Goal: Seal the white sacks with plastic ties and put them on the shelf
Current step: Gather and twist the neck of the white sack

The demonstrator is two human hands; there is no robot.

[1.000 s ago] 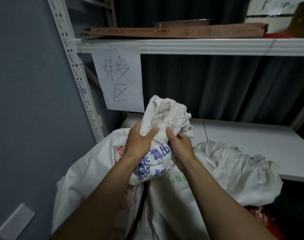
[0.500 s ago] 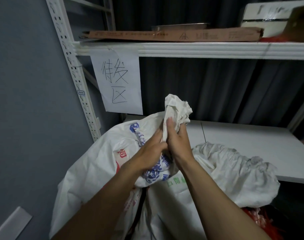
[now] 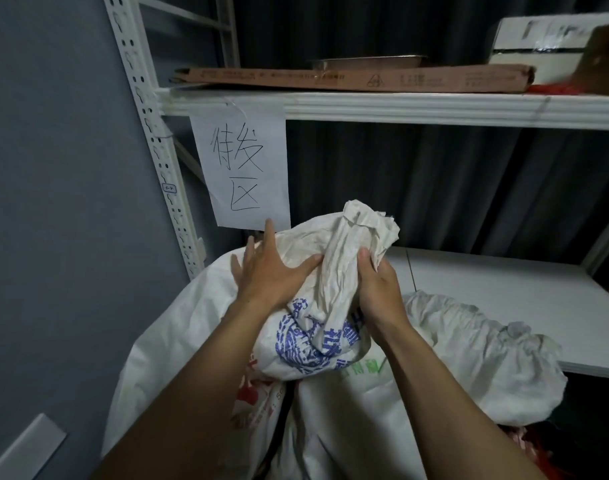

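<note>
A white woven sack with blue print (image 3: 317, 337) lies at the shelf's left front, on top of other white sacks. Its gathered, twisted neck (image 3: 351, 244) stands upright. My right hand (image 3: 377, 289) grips the neck from the right. My left hand (image 3: 268, 268) lies flat with straight, spread fingers on the sack's upper left side. A second white sack (image 3: 469, 344) with a bunched top lies to the right, partly on the white shelf board (image 3: 504, 289). I see no plastic tie.
A perforated white upright (image 3: 150, 133) stands at the left beside a grey wall. A paper sign (image 3: 242, 171) hangs from the upper shelf (image 3: 400, 107), which carries a flat cardboard box (image 3: 351, 77) and a white box. Dark curtain behind. Red material (image 3: 525, 441) lies lower right.
My left hand has let go of the sack's neck and moved left, opening flat onto the sack's side. My right hand keeps holding the twisted neck.
</note>
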